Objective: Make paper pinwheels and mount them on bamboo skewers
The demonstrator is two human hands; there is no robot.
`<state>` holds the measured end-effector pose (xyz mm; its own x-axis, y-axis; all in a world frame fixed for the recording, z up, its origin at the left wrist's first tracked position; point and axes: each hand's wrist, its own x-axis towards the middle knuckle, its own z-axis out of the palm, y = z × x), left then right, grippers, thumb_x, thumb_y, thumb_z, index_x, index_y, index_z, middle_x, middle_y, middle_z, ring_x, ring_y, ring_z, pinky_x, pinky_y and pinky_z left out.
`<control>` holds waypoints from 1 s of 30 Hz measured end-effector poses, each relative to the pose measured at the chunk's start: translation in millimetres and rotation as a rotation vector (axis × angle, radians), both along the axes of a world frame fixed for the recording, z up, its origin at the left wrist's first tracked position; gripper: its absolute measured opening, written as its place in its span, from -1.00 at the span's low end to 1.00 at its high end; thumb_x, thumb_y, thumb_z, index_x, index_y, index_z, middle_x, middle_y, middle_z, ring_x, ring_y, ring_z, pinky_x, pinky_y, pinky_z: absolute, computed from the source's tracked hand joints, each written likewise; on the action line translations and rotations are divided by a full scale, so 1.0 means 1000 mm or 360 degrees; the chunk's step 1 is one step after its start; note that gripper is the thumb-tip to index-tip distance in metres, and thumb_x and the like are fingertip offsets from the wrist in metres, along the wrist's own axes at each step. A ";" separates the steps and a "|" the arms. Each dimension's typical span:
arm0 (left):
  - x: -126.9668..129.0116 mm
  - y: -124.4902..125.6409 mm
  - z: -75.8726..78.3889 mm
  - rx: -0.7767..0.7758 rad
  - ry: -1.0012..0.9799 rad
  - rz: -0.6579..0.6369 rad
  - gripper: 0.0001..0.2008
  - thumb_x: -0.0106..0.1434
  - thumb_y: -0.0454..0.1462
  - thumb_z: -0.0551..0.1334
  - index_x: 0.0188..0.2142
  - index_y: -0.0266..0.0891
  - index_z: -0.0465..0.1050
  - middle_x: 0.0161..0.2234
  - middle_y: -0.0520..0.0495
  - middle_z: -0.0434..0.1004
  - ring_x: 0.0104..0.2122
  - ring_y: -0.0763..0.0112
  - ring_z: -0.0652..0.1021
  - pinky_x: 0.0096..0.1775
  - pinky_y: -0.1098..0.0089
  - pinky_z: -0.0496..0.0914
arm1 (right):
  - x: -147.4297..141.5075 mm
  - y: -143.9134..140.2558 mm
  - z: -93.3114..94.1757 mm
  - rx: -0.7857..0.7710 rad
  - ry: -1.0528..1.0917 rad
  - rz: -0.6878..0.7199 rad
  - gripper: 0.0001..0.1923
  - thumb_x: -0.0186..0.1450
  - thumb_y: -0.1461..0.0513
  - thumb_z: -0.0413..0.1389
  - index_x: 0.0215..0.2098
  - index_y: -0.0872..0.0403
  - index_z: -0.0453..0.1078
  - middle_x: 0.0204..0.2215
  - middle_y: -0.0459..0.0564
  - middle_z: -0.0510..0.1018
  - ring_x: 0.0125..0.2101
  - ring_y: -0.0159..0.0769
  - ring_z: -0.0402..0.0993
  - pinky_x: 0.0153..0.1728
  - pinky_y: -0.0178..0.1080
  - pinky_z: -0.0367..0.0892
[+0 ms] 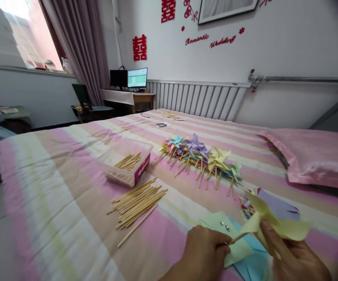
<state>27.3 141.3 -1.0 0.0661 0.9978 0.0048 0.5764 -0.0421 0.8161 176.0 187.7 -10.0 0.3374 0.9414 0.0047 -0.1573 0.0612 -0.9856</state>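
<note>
Low in the head view, my left hand [205, 249] is closed in a pinch round a thin wooden stick, most of it hidden by the fingers. The stick runs up to a yellow paper pinwheel [294, 229], whose blades my right hand [296, 253] grips between thumb and fingers. Under the hands lie green paper [214, 220] and blue paper [252, 259] sheets. Two small shiny round pins [224, 225] rest on the green one. Just beyond is purple paper [276, 205], beside a small packet with red patterning [247, 208].
Several finished pinwheels [196, 146] are heaped mid-bed. Loose wooden sticks [139, 203] lie at left, next to a clear plastic box [122, 175] holding more sticks. A pink pillow [324, 156] sits at right on the striped bedspread [77, 203]. Behind stands a desk with monitors [137, 78].
</note>
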 end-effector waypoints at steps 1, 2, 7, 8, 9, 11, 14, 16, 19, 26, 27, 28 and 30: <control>0.000 0.000 0.000 -0.0004 0.0015 -0.0002 -0.80 0.08 -0.33 0.15 -0.41 -0.16 0.58 -0.55 0.03 0.53 -0.55 0.47 0.37 -0.50 0.49 0.10 | 0.002 0.001 -0.004 0.0018 -0.0005 0.0011 -0.57 -0.05 0.10 0.29 -0.27 0.15 0.44 -0.42 -0.02 0.57 -0.36 -0.18 0.49 -0.38 -0.25 0.41; 0.000 0.000 0.000 -0.0003 0.0026 -0.0005 -0.80 0.08 -0.33 0.16 -0.42 -0.16 0.58 -0.55 0.03 0.53 -0.54 0.46 0.38 -0.50 0.49 0.10 | 0.002 0.002 -0.006 0.0035 -0.0012 0.0021 -0.57 -0.04 0.09 0.28 -0.26 0.15 0.43 -0.41 -0.02 0.57 -0.36 -0.19 0.49 -0.38 -0.25 0.41; -0.002 0.000 0.001 0.0023 0.0045 -0.0007 -0.81 0.10 -0.32 0.16 -0.41 -0.17 0.59 -0.52 0.01 0.56 -0.50 0.44 0.44 -0.50 0.49 0.10 | -0.001 0.000 0.000 0.0039 0.0018 0.0042 -0.58 -0.05 0.08 0.28 -0.28 0.14 0.43 -0.34 0.01 0.57 -0.32 -0.20 0.49 -0.36 -0.27 0.41; -0.002 0.000 0.001 0.0022 0.0047 -0.0008 -0.80 0.11 -0.32 0.16 -0.40 -0.17 0.59 -0.51 0.00 0.57 -0.49 0.43 0.45 -0.50 0.49 0.11 | -0.003 -0.001 0.004 0.0019 0.0045 0.0040 -0.57 -0.06 0.08 0.29 -0.28 0.13 0.43 -0.34 0.02 0.57 -0.32 -0.20 0.49 -0.36 -0.27 0.41; -0.002 0.000 0.002 0.0021 0.0049 -0.0008 -0.80 0.12 -0.31 0.15 -0.39 -0.16 0.59 -0.50 0.00 0.57 -0.48 0.42 0.46 -0.49 0.49 0.12 | -0.004 -0.001 0.008 -0.0006 0.0081 0.0030 -0.56 -0.09 0.07 0.29 -0.29 0.13 0.44 -0.34 0.02 0.58 -0.32 -0.19 0.49 -0.37 -0.27 0.41; -0.002 0.000 0.003 0.0022 0.0052 -0.0016 -0.78 0.13 -0.30 0.14 -0.33 -0.14 0.59 -0.47 -0.01 0.59 -0.46 0.40 0.48 -0.46 0.48 0.16 | -0.006 -0.003 0.014 -0.0065 0.0150 -0.0004 -0.55 -0.14 0.06 0.31 -0.32 0.11 0.44 -0.36 0.01 0.58 -0.33 -0.20 0.50 -0.37 -0.29 0.41; -0.002 -0.001 0.004 0.0025 0.0049 -0.0022 -0.76 0.15 -0.29 0.13 -0.27 -0.13 0.58 -0.42 -0.03 0.60 -0.43 0.38 0.51 -0.42 0.48 0.20 | -0.007 -0.003 0.019 -0.0130 0.0155 -0.0015 -0.56 -0.23 0.08 0.34 -0.41 0.10 0.45 -0.44 0.00 0.59 -0.35 -0.19 0.50 -0.40 -0.33 0.42; -0.001 0.000 0.004 0.0028 0.0046 -0.0019 -0.75 0.15 -0.30 0.13 -0.26 -0.13 0.57 -0.41 -0.05 0.61 -0.43 0.37 0.52 -0.41 0.47 0.22 | -0.007 -0.002 0.018 -0.0144 0.0144 0.0025 -0.57 -0.24 0.08 0.34 -0.43 0.10 0.45 -0.45 0.01 0.59 -0.38 -0.19 0.51 -0.43 -0.32 0.42; -0.002 0.000 0.004 0.0040 0.0050 -0.0002 -0.74 0.15 -0.31 0.12 -0.24 -0.13 0.57 -0.39 -0.07 0.62 -0.41 0.36 0.53 -0.40 0.47 0.23 | -0.006 -0.001 0.014 -0.0151 0.0247 0.0153 -0.60 -0.17 0.06 0.31 -0.39 0.07 0.45 -0.43 0.01 0.59 -0.40 -0.17 0.52 -0.49 -0.29 0.43; -0.005 0.002 0.005 0.0058 0.0178 0.0060 -0.73 0.12 -0.36 0.13 -0.27 -0.12 0.57 -0.42 -0.06 0.61 -0.43 0.36 0.53 -0.43 0.47 0.20 | -0.011 -0.003 0.028 -0.0235 0.0271 0.0236 -0.54 -0.31 0.10 0.37 -0.43 0.06 0.46 -0.44 -0.01 0.60 -0.41 -0.15 0.52 -0.57 -0.32 0.41; -0.005 0.003 0.005 0.0060 0.0184 0.0058 -0.73 0.12 -0.36 0.13 -0.27 -0.12 0.57 -0.42 -0.06 0.61 -0.43 0.36 0.52 -0.43 0.47 0.19 | -0.012 -0.004 0.031 -0.0238 0.0251 0.0232 -0.55 -0.33 0.09 0.37 -0.45 0.07 0.46 -0.46 0.00 0.59 -0.42 -0.14 0.52 -0.58 -0.32 0.40; -0.006 0.003 0.006 0.0063 0.0188 0.0052 -0.73 0.13 -0.36 0.13 -0.27 -0.12 0.57 -0.42 -0.06 0.61 -0.44 0.37 0.52 -0.44 0.48 0.19 | -0.013 -0.005 0.034 -0.0234 0.0230 0.0224 -0.55 -0.33 0.09 0.37 -0.48 0.07 0.45 -0.48 0.00 0.59 -0.42 -0.14 0.52 -0.58 -0.32 0.40; -0.006 0.003 0.006 0.0067 0.0193 0.0035 -0.74 0.13 -0.36 0.12 -0.29 -0.13 0.58 -0.43 -0.05 0.61 -0.44 0.38 0.52 -0.44 0.48 0.18 | -0.014 -0.005 0.036 -0.0215 0.0207 0.0217 -0.57 -0.35 0.10 0.37 -0.50 0.09 0.45 -0.51 0.01 0.59 -0.43 -0.13 0.52 -0.57 -0.32 0.40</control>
<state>21.6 144.1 4.6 0.0470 0.9981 0.0401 0.6719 -0.0613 0.7381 162.1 182.5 25.5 0.1968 0.9673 -0.1599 -0.2814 -0.1005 -0.9543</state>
